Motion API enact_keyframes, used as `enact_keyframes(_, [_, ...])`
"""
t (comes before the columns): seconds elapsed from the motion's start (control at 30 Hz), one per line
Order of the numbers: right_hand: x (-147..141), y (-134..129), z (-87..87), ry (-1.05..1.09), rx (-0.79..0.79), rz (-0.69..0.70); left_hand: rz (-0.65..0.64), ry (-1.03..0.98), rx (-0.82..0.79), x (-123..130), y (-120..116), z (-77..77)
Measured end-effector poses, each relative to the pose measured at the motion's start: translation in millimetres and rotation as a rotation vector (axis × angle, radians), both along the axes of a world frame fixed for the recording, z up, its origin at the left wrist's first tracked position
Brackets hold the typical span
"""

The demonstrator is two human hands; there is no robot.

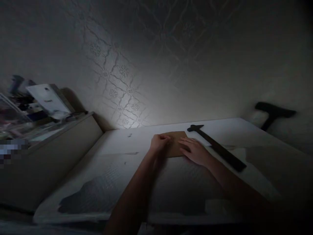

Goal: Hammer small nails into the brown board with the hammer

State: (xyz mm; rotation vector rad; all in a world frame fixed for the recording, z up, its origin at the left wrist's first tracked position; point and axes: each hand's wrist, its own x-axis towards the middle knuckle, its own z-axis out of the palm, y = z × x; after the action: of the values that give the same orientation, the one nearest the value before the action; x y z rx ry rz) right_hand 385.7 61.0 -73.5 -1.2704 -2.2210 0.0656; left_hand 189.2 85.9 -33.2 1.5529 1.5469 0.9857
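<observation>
Overlapping the brown board (175, 148), the hands (157, 143) (196, 151) hide its sides, grip uncertain.

Home room, patterned wallpaper (117, 73), cluttered cabinet (70, 143)

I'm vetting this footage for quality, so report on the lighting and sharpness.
Head view: dim overall, brightest on the patterned wall, with the lower right corner nearly black; head view: left hand, right hand and brown board readable but soft, fine detail lost; head view: white box at far left smeared, with a pixelated patch below it at the edge.
</observation>
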Motion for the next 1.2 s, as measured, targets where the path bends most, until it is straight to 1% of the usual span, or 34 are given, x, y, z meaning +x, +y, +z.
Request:
enact_keyframes(0.27, [0.9,-0.3,0.4,0.003,0.015,0.010,-0.031,0.066,-0.045,2.0,2.2,-7.4])
enact_keyframes(0.53, [1.2,-1.6,1.7,0.018,-0.007,0.008,-0.044,0.209,-0.041,2.3,0.4,-5.0])
enact_keyframes(0.7, [1.0,-1.6,-0.7,0.036,0.006,0.015,-0.065,0.188,-0.043,1.6,0.4,-3.2])
enact_keyframes(0.8, [2.6,-2.0,2.1,0.066,0.034,-0.006,-0.083,0.174,-0.046,1.0,0.5,-2.8])
enact_keyframes(0.87, [7.1,-2.5,8.0,0.059,0.070,-0.091,-0.089,0.164,-0.045,0.4,1.0,-3.6])
enact_keyframes(0.9, [10.8,-2.9,11.8,0.046,0.089,-0.172,-0.090,0.154,-0.042,0.0,1.4,-4.2])
enact_keyframes(0.93, [15.3,-3.6,15.8,0.024,0.101,-0.280,-0.089,0.139,-0.042,-0.5,1.9,-4.9])
enact_keyframes(1.0, [26.2,-5.2,22.5,-0.012,0.090,-0.549,-0.089,0.101,-0.047,-1.4,2.6,-6.5])
enact_keyframes(1.03, [32.1,-6.1,24.5,-0.039,0.066,-0.663,-0.091,0.088,-0.052,-1.9,3.0,-7.1])
enact_keyframes(1.07, [37.8,-6.9,25.3,-0.069,0.034,-0.749,-0.091,0.078,-0.054,-2.3,3.2,-7.7])
enact_keyframes(1.1, [43.2,-7.3,24.9,-0.100,0.001,-0.804,-0.091,0.070,-0.052,-2.6,3.4,-8.2])
enact_keyframes(1.13, [48.1,-7.3,23.5,-0.127,-0.032,-0.828,-0.097,0.062,-0.049,-2.9,3.6,-8.5])
enact_keyframes(1.2, [55.9,-5.7,18.9,-0.151,-0.097,-0.813,-0.099,0.046,-0.039,-3.2,3.8,-8.4])
